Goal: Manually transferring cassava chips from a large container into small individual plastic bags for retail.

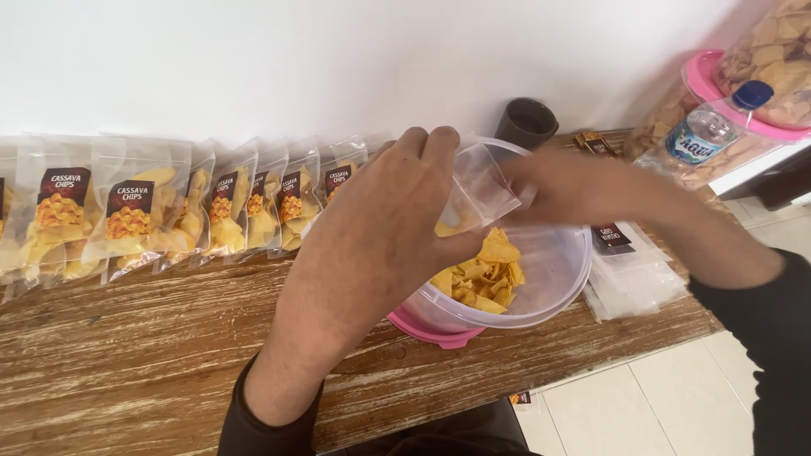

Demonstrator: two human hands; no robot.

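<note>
A worn wooden table (pixel 152 355) carries filled chip bags (pixel 135 224), a plastic tub (pixel 553 279), empty pouches (pixel 634 283).

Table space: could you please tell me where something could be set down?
Bare wood lies on the table in front of the chip bags, left of the tub. Right of the tub, empty pouches crowd it.

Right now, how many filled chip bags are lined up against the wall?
About 8 filled bags stand in a row on the wooden table, left of the left hand. More may be hidden behind it or off-frame.
</note>
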